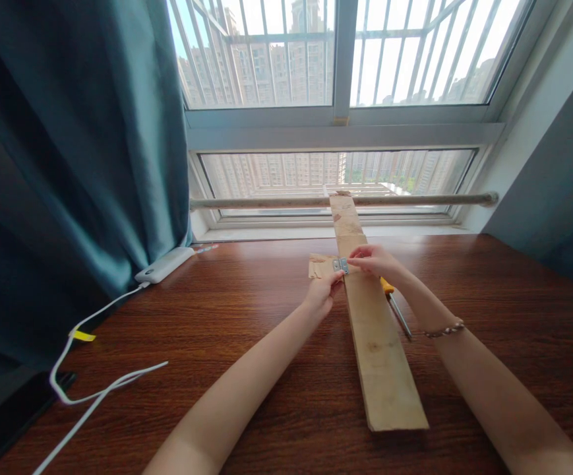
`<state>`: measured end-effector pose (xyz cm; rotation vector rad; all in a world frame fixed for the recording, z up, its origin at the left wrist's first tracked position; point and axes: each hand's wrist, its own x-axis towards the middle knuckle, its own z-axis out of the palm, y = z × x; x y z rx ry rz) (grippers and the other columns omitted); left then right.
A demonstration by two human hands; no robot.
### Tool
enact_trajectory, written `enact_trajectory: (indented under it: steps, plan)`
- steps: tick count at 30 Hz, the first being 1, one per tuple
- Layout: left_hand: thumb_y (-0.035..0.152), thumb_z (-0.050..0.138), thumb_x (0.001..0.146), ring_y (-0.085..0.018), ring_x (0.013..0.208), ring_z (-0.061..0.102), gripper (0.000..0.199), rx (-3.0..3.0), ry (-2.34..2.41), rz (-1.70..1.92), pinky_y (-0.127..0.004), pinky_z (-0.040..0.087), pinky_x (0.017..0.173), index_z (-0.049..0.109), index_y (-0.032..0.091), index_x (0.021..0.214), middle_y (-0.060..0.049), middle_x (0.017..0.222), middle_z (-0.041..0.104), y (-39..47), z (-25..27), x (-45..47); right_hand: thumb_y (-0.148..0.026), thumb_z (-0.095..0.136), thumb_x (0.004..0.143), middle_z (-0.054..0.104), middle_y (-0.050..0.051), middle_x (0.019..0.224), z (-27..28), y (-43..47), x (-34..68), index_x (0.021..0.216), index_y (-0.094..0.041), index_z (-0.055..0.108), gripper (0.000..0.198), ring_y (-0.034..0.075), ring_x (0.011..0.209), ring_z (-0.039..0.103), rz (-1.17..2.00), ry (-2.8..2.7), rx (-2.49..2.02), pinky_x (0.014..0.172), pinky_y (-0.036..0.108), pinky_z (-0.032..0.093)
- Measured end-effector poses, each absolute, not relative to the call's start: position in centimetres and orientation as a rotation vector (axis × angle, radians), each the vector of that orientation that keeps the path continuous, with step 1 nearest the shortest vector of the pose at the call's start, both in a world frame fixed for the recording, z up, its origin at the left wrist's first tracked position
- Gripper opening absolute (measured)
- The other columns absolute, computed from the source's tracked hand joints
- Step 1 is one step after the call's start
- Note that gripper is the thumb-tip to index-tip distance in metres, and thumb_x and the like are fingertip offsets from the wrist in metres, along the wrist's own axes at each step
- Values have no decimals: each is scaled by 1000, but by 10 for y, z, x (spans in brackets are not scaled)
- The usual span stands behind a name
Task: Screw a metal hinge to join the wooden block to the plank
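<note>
A long wooden plank lies lengthwise on the table, its far end at the window rail. Against its left edge is a short wooden piece with a torn-looking surface. A small metal hinge bridges the joint between the two. My left hand is closed at the joint, its thumb pressing the hinge's near edge; its other fingers are partly hidden. Over the plank, my right hand pinches with its fingertips at the hinge's right side. Whatever is in that pinch is too small to tell.
Beside the plank, partly under my right wrist, lies a screwdriver with a yellow handle. A white power strip and its cable are at the left by the blue curtain. A horizontal rail crosses before the window.
</note>
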<state>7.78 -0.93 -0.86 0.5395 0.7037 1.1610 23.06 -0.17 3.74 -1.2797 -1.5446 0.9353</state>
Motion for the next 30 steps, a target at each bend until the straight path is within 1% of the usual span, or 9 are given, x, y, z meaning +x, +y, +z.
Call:
enact_trajectory:
  steps: [2,4,7,12,16,19,26,30]
  plan:
    - [-2,65,66,-11,68,63,18,542,698,1159,-20,50,63,67,10,79,-7,80,70,-9,-8,78,-36,73,61,42,-6,51,36,-2,238,70,-14,67,24,7,49,35,825,-1809,-1256,47,21,25]
    - [-2,65,66,-11,68,63,18,547,685,1164,-20,49,62,67,10,79,-7,80,70,-10,-8,78,-36,70,64,38,-7,52,32,-3,241,74,-14,70,24,7,51,33,708,-1942,-1237,50,22,24]
    - [-3,64,66,-11,68,63,18,546,676,1171,-20,50,63,67,10,78,-6,79,70,-11,-7,78,-38,68,67,36,-6,53,27,-2,241,77,-15,72,25,7,52,32,599,-2008,-1250,51,23,23]
    - [0,63,68,-12,67,63,15,565,682,1136,-22,50,66,67,10,77,-7,77,70,-12,-7,76,-40,67,68,38,-5,54,24,-5,233,73,-15,72,26,8,53,33,486,-1979,-1344,50,23,22]
    - [4,60,73,-12,65,63,10,594,670,1069,-22,51,66,68,9,76,-7,74,70,-14,-6,75,-41,65,70,38,-5,54,24,-7,229,73,-15,70,27,8,53,34,458,-1968,-1370,50,23,22]
    - [7,58,75,-13,67,64,11,625,640,1051,-23,51,67,69,9,77,-8,75,70,-16,-4,74,-43,63,71,34,-6,54,25,-7,229,73,-13,68,30,8,52,33,527,-1947,-1295,50,23,22]
    - [8,62,72,-13,67,64,11,651,645,1073,-24,50,67,69,10,79,-8,78,71,-16,-3,75,-44,63,72,29,-7,53,25,-8,230,74,-13,66,31,8,52,29,638,-1876,-1199,49,24,20]
    - [5,62,70,-12,62,62,9,627,693,1096,-22,49,62,69,10,76,-7,73,69,-17,0,75,-36,63,72,33,-7,53,23,-9,225,72,-13,66,23,8,52,32,520,-1894,-1252,50,23,22]
